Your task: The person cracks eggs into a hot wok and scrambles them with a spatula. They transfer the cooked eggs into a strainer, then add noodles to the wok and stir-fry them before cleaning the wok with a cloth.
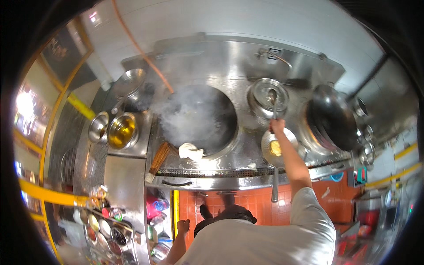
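Observation:
My right hand [277, 126] is closed round the handle of a metal ladle [273, 96], whose bowl is over a steel pot of water [265, 87]. Below that hand a perforated metal strainer [288, 135] holds something yellow [275, 148], its handle reaching over the counter's front edge. A large black wok [222, 116] gives off thick steam that hides much of its inside. By the wok's front rim lie a white cloth [190, 151] and a bamboo wok brush [159, 157]. My left hand [183, 226] hangs low beside my body with bent fingers; whether it holds anything is unclear.
On the right a second black wok [333, 116] stands tilted on its burner. A bowl of yellow oil [122, 131] and a steel bowl [98, 127] are at the left, near another strainer [129, 82]. Seasoning containers [105, 228] fill the lower left. A faucet [276, 56] projects from the backsplash.

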`<action>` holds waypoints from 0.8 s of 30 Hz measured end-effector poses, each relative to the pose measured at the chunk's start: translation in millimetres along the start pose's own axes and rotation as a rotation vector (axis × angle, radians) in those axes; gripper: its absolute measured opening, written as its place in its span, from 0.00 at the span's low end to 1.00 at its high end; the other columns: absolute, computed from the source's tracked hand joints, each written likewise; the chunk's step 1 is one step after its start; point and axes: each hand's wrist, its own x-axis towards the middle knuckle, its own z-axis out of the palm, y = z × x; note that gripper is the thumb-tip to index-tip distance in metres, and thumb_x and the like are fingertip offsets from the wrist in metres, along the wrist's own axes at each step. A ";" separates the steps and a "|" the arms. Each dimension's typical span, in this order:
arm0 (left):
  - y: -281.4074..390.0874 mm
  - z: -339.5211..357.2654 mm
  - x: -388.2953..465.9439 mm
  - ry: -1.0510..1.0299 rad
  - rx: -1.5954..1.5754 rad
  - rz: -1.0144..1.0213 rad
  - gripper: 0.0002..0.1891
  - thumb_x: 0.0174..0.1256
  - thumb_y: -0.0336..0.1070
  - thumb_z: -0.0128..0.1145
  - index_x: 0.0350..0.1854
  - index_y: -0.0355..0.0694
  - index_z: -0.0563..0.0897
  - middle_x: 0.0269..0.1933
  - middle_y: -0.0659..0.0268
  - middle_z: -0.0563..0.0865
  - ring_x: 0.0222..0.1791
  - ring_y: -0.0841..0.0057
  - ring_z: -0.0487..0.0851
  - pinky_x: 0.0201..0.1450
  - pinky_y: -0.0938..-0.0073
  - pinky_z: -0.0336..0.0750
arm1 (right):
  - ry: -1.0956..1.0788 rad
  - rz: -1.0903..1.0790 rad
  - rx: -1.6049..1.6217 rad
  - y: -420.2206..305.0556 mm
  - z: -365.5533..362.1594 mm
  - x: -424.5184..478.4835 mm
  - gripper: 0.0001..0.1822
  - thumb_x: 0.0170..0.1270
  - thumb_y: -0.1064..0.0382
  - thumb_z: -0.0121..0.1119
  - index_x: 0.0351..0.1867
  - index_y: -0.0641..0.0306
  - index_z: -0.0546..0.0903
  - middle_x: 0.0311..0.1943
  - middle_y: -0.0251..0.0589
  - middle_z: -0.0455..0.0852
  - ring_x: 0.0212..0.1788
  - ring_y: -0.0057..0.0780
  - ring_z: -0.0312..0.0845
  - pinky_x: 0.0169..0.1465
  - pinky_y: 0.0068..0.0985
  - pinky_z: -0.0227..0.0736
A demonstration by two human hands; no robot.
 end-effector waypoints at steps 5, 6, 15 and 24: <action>11.0 0.6 -52.8 0.108 -0.084 -0.297 0.13 0.57 0.41 0.57 0.23 0.36 0.83 0.22 0.56 0.85 0.22 0.66 0.85 0.30 0.62 0.78 | -0.378 0.351 0.927 5.4 -24.1 18.9 0.09 0.67 0.63 0.58 0.28 0.56 0.74 0.19 0.29 0.72 0.18 0.18 0.67 0.23 0.17 0.66; -27.8 8.0 -30.2 0.107 -0.172 -0.231 0.12 0.55 0.41 0.58 0.24 0.36 0.84 0.24 0.54 0.86 0.25 0.65 0.86 0.35 0.61 0.79 | -0.454 0.384 1.056 5.0 -32.1 17.0 0.10 0.67 0.66 0.57 0.27 0.55 0.72 0.19 0.26 0.67 0.18 0.14 0.61 0.21 0.14 0.62; -40.9 -49.6 37.1 0.512 -0.296 0.065 0.13 0.67 0.38 0.54 0.28 0.36 0.84 0.20 0.60 0.85 0.18 0.74 0.83 0.26 0.68 0.78 | -0.908 0.721 1.484 -86.4 12.4 -172.3 0.25 0.75 0.64 0.47 0.66 0.81 0.63 0.37 0.38 0.74 0.23 0.17 0.65 0.22 0.16 0.63; 41.3 -465.3 224.2 0.909 -0.358 0.139 0.24 0.60 0.35 0.57 0.60 0.34 0.75 0.42 0.44 0.87 0.45 0.48 0.86 0.49 0.54 0.80 | -0.768 1.130 1.386 -106.9 154.6 -299.3 0.24 0.73 0.62 0.45 0.60 0.86 0.66 0.33 0.37 0.75 0.23 0.18 0.69 0.23 0.17 0.69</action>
